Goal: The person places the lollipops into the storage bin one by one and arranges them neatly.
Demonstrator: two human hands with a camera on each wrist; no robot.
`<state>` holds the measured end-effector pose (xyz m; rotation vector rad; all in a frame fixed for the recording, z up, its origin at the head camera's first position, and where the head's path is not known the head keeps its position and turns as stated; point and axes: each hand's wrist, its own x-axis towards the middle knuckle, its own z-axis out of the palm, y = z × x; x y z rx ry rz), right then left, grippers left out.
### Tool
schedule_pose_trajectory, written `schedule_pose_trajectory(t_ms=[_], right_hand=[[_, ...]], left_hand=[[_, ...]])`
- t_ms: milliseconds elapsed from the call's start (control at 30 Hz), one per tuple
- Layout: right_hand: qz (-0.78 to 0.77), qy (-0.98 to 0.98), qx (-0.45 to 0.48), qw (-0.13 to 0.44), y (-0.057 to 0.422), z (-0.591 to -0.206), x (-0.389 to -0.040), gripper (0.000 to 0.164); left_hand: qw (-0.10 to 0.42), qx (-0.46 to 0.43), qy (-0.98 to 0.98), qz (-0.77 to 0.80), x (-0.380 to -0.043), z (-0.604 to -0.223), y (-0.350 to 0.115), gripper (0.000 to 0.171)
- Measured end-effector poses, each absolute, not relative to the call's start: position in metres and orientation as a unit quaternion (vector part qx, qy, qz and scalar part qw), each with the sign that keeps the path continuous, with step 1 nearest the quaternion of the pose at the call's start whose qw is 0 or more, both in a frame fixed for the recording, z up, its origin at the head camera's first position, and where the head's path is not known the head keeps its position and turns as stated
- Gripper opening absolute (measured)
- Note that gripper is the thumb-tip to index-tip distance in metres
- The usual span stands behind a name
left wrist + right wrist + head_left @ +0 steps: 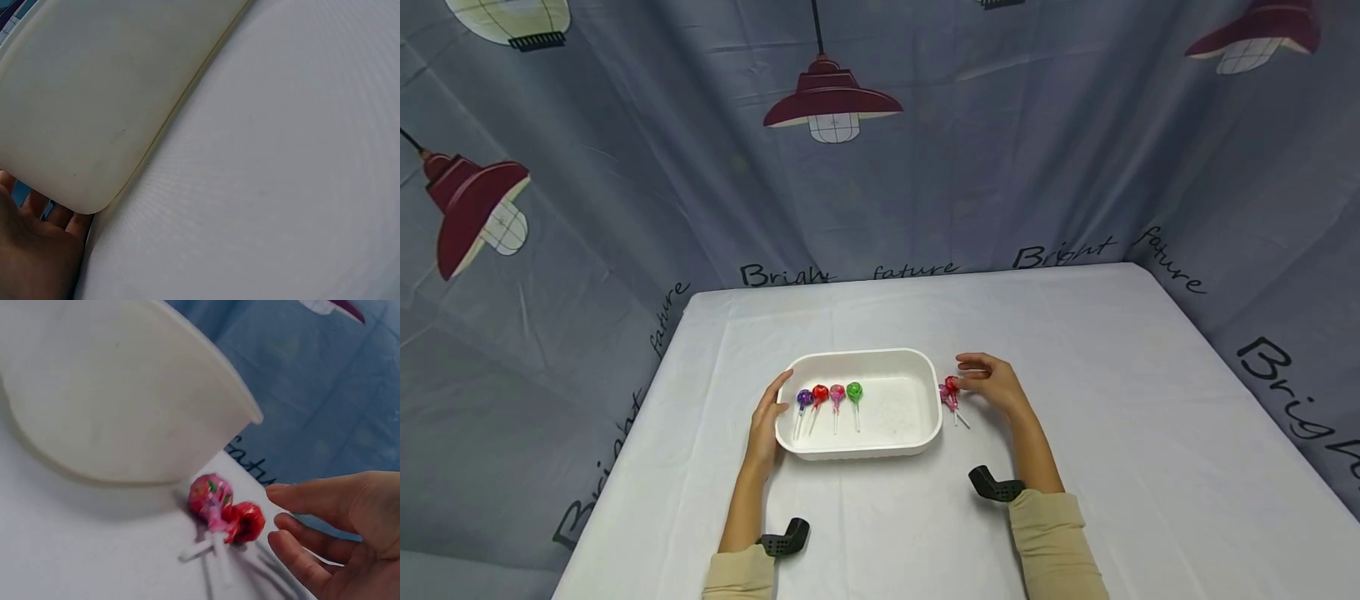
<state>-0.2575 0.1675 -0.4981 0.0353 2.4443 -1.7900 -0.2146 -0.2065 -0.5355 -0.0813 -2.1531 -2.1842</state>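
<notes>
Right hand (994, 386), nearer: fingers parted, contact unclear; two lollipops (232, 520) on desk (1075, 375) at its 9 o'clock, sticks towards 5 and 6; left hand (764, 425): grips tray (895, 408) at 9-o'clock end.

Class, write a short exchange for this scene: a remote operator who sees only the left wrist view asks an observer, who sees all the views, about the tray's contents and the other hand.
Operator: I see the outer wall of the tray and the left hand at its end. What is inside?

Observer: The head view shows four lollipops in a row: a purple lollipop, a red lollipop, a pink lollipop and a green lollipop, from left to right.

Operator: And where is the right hand?

Observer: Just past the tray's right end, beside a loose red lollipop and a loose pink lollipop that are outside the tray.
</notes>
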Motion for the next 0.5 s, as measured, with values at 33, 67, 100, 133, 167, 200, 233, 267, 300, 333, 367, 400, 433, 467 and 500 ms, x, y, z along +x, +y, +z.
schedule_pose_trajectory(t_ms=[33,67,100,133,167,200,233,267,300,333,367,400,433,467,500], right_hand=[[-0.586,0.808,0.009,0.061,0.168,-0.501,-0.258,0.047],[-0.584,0.809,0.008,0.066,0.168,-0.504,-0.259,0.047],[-0.580,0.812,0.008,0.068,0.167,-0.506,-0.259,0.046],[-0.575,0.815,0.008,0.070,0.167,-0.508,-0.259,0.046],[-0.570,0.819,0.009,0.071,0.166,-0.509,-0.259,0.046],[-0.564,0.823,0.008,0.070,0.166,-0.509,-0.258,0.045],[-0.561,0.825,0.011,0.071,0.165,-0.509,-0.258,0.045],[-0.557,0.828,0.013,0.072,0.164,-0.510,-0.258,0.044],[-0.551,0.832,0.012,0.071,0.163,-0.510,-0.257,0.044],[-0.543,0.837,0.010,0.071,0.163,-0.510,-0.257,0.043],[-0.536,0.841,0.009,0.070,0.163,-0.510,-0.257,0.042],[-0.530,0.845,0.009,0.070,0.162,-0.510,-0.256,0.042],[-0.525,0.848,0.009,0.069,0.162,-0.510,-0.256,0.041],[-0.519,0.852,0.010,0.068,0.161,-0.510,-0.256,0.040],[-0.517,0.853,0.011,0.068,0.161,-0.511,-0.256,0.040]], left_hand=[[0.036,-0.027,-0.700,-0.712,-0.215,-0.535,-0.207,0.055],[0.034,-0.029,-0.699,-0.714,-0.215,-0.535,-0.207,0.055],[0.032,-0.029,-0.697,-0.716,-0.214,-0.534,-0.206,0.055],[0.030,-0.029,-0.695,-0.718,-0.214,-0.532,-0.206,0.055],[0.027,-0.030,-0.693,-0.719,-0.213,-0.531,-0.206,0.055],[0.023,-0.031,-0.693,-0.720,-0.212,-0.527,-0.205,0.055],[0.021,-0.031,-0.692,-0.721,-0.210,-0.524,-0.204,0.055],[0.019,-0.032,-0.693,-0.720,-0.209,-0.521,-0.203,0.055],[0.018,-0.031,-0.695,-0.718,-0.207,-0.517,-0.203,0.054],[0.017,-0.030,-0.699,-0.714,-0.206,-0.514,-0.202,0.054],[0.017,-0.029,-0.703,-0.711,-0.204,-0.511,-0.201,0.054],[0.018,-0.028,-0.707,-0.707,-0.203,-0.508,-0.201,0.054],[0.018,-0.027,-0.711,-0.703,-0.203,-0.507,-0.200,0.054],[0.020,-0.026,-0.714,-0.699,-0.202,-0.506,-0.200,0.054],[0.021,-0.026,-0.716,-0.697,-0.201,-0.505,-0.200,0.054]])
